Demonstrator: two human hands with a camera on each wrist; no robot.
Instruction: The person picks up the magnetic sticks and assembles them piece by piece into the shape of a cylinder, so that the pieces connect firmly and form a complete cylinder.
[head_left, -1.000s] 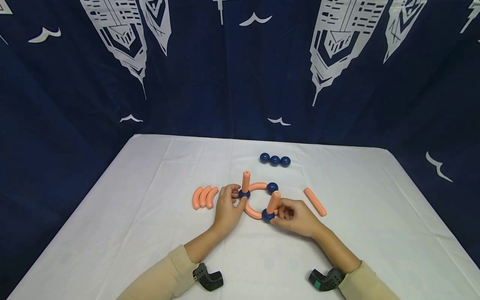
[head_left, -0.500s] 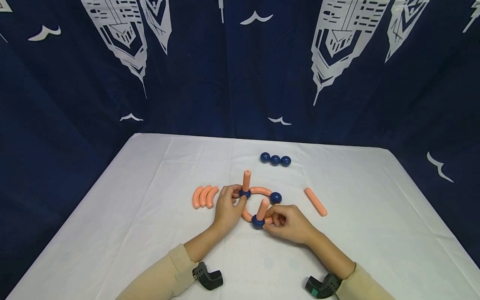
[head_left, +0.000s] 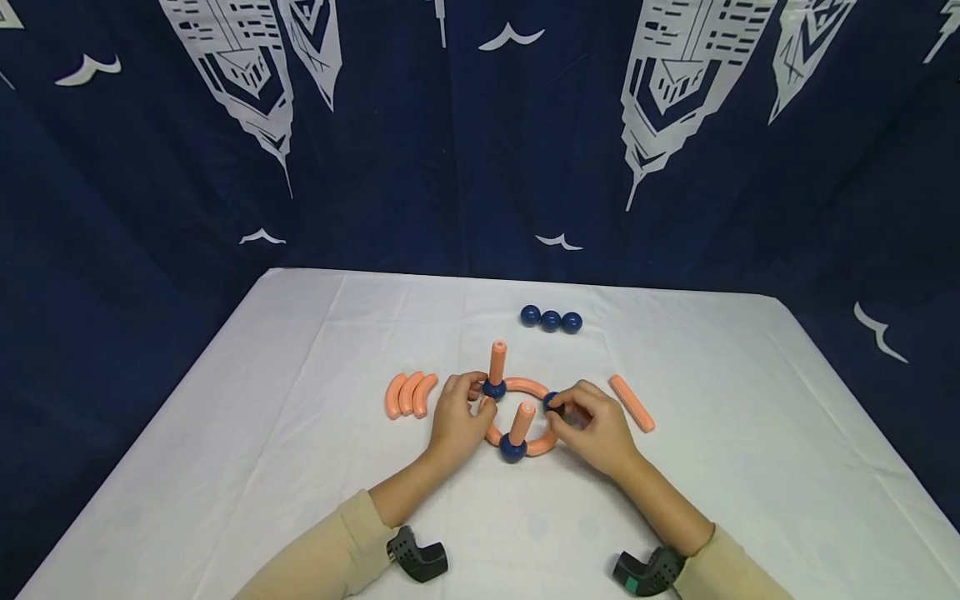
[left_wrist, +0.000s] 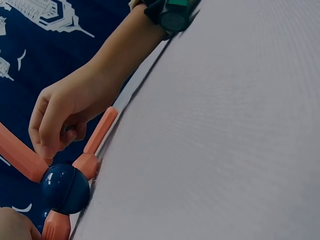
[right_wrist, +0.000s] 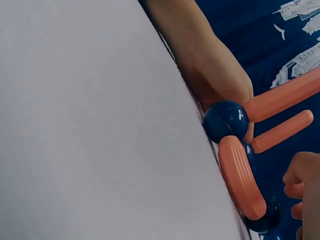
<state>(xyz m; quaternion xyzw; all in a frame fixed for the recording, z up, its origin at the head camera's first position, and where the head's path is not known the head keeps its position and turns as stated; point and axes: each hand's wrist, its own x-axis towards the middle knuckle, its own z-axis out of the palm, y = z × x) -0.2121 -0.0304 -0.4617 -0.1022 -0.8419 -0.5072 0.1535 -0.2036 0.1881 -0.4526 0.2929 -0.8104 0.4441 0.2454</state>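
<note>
Head view: left hand (head_left: pixel 456 421) fingers curl on the far-left blue ball (head_left: pixel 493 388) of an orange-and-blue ring (head_left: pixel 525 417) lying mid-table (head_left: pixel 300 467); right hand (head_left: pixel 596 429) pinches the right blue ball (head_left: pixel 552 401). An upright orange peg (head_left: pixel 497 357) rises from the left ball, a second peg (head_left: pixel 521 422) from the near ball (head_left: pixel 513 449). Only this view shows the loose parts: three curved orange pieces (head_left: pixel 408 394) left of the ring, a straight orange rod (head_left: pixel 632 403) to the right, three blue balls (head_left: pixel 551 320) in a row farther back. Left wrist view gets close on the near ball (left_wrist: pixel 65 188) with its peg and arcs joined, right hand fingers (left_wrist: pixel 47 131) curled behind; the pinched ball is hidden here. Right wrist view shows the arc (right_wrist: pixel 241 176) edge-on between balls and the left hand (right_wrist: pixel 220 82) behind the ball, both pegs sticking out sideways.
</note>
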